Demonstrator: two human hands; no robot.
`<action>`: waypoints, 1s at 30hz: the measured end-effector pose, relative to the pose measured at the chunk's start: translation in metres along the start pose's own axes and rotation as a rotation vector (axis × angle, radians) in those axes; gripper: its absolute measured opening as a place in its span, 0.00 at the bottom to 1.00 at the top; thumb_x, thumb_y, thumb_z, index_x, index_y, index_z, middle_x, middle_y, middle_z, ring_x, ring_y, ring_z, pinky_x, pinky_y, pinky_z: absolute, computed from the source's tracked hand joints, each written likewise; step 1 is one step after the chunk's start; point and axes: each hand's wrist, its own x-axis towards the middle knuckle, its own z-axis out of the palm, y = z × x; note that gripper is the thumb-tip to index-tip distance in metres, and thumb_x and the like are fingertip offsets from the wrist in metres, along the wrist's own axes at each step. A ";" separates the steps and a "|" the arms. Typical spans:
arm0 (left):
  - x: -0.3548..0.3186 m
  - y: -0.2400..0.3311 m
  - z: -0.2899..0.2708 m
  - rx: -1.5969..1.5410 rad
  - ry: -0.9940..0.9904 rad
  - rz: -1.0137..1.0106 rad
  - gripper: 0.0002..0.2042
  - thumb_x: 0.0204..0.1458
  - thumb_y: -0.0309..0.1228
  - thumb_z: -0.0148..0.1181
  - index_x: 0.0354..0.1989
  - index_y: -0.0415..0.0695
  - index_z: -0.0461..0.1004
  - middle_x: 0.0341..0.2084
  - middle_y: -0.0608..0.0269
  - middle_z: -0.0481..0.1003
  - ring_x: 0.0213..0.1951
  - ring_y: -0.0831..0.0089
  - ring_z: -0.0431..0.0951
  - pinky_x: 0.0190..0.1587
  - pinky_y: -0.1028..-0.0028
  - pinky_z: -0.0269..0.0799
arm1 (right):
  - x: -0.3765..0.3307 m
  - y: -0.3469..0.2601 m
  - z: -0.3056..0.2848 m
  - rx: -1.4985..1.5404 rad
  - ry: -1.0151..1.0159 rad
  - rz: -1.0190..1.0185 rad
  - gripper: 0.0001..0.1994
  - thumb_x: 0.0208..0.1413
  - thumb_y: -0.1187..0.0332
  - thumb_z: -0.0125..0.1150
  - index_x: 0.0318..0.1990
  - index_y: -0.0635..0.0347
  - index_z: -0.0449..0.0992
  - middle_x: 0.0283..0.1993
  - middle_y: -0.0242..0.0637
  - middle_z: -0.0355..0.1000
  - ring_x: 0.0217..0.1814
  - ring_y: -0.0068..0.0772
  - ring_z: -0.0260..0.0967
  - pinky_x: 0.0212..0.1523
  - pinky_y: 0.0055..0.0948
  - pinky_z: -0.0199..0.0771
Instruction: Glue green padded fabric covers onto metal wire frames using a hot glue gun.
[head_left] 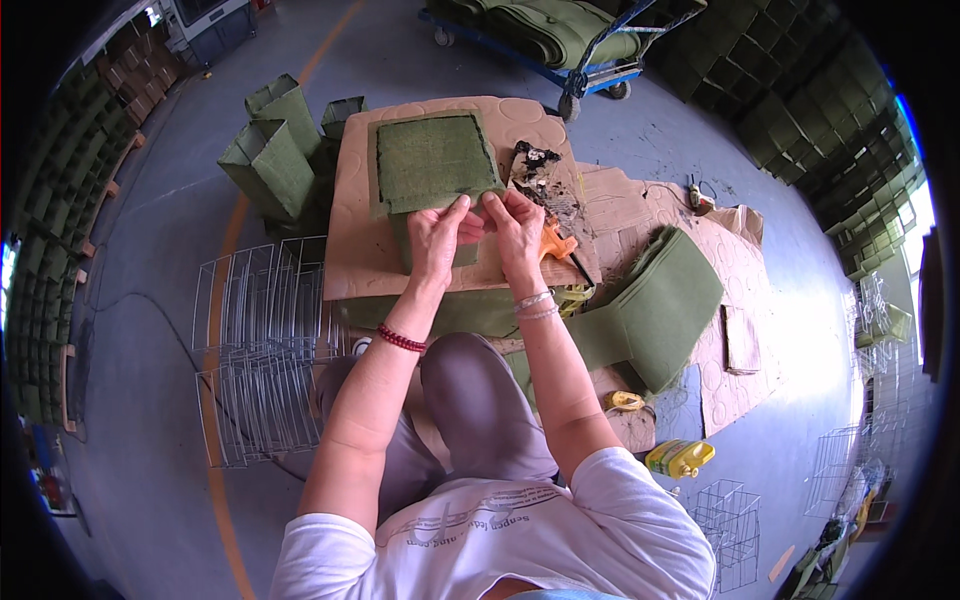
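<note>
Both forearms run up from the lower edge over the person's grey-trousered knees, a red bead bracelet (pixel 402 339) on the left wrist and pale bangles (pixel 535 304) on the right. Left hand (pixel 437 232) and right hand (pixel 515 225) meet at the near edge of a green felt sheet (pixel 430 160), each pinching that edge between thumb and fingertips, so both are closed on the felt. The sheet lies flat on a tan board (pixel 355 250) straight ahead of the hands, stretching away from the person; its near edge runs left to right, and the two pinches sit close together near the middle of it, neither hand clearly nearer. An orange-handled tool (pixel 556 241) lies just beside the right hand, next to a charred black patch (pixel 535 165). Wire frames (pixel 255 350) lie on the floor to the left, folded green felt (pixel 660 300) to the right, and a yellow bottle (pixel 680 457) near the right elbow.
</note>
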 end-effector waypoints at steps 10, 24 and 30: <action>-0.006 0.019 -0.027 0.018 -0.099 -0.044 0.16 0.55 0.38 0.57 0.35 0.33 0.75 0.23 0.57 0.77 0.23 0.75 0.78 0.28 0.81 0.76 | -0.002 -0.002 -0.002 -0.011 -0.013 0.037 0.10 0.55 0.71 0.58 0.23 0.66 0.71 0.19 0.32 0.70 0.19 0.18 0.64 0.21 0.18 0.64; -0.005 0.018 -0.027 0.051 -0.053 -0.001 0.15 0.54 0.37 0.57 0.33 0.33 0.76 0.21 0.57 0.76 0.21 0.74 0.77 0.27 0.79 0.75 | -0.009 0.001 -0.003 0.081 -0.054 0.107 0.10 0.55 0.67 0.59 0.27 0.63 0.74 0.24 0.31 0.72 0.21 0.17 0.65 0.24 0.17 0.61; -0.007 0.024 -0.036 0.005 -0.055 -0.036 0.15 0.54 0.36 0.56 0.33 0.32 0.76 0.21 0.56 0.77 0.21 0.73 0.78 0.26 0.79 0.76 | -0.012 0.003 0.006 0.232 -0.030 0.120 0.08 0.56 0.67 0.59 0.29 0.63 0.76 0.24 0.31 0.73 0.21 0.18 0.65 0.26 0.17 0.62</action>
